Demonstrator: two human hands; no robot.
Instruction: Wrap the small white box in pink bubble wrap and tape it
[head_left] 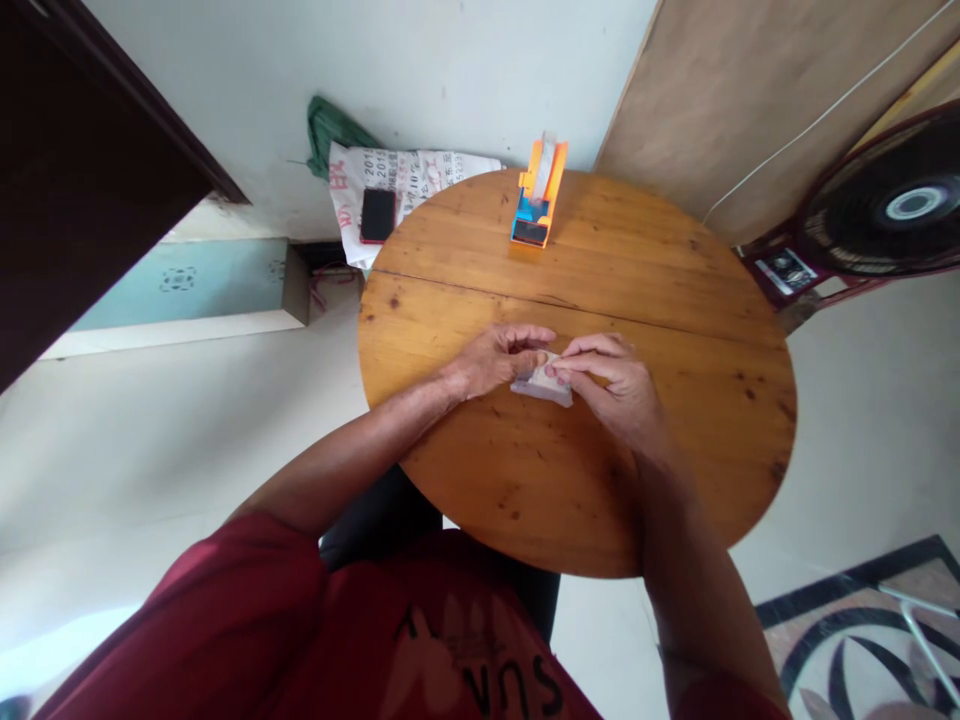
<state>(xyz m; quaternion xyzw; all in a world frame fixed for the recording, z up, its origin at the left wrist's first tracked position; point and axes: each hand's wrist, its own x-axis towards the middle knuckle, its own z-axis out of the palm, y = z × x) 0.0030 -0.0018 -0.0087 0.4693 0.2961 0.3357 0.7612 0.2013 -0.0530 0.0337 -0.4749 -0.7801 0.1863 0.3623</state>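
A small pale flat packet (541, 392), partly see-through at its edge, lies over the middle of the round wooden table (465, 470). My left hand (504, 358) holds it from the left, with the thumb pressed on its top and the fingers along the far side. From the right, my right hand (611, 378) pinches at its upper right corner with thumb and fingertips together. The fingers cover part of the packet, and its contents cannot be made out.
An orange and blue tape dispenser (541, 190) stands near the table's far edge. Beyond the left rim, a dark phone (377, 215) rests on a printed white sack (349, 195). A large fan (900, 205) stands at the right, and a wall runs behind the table.
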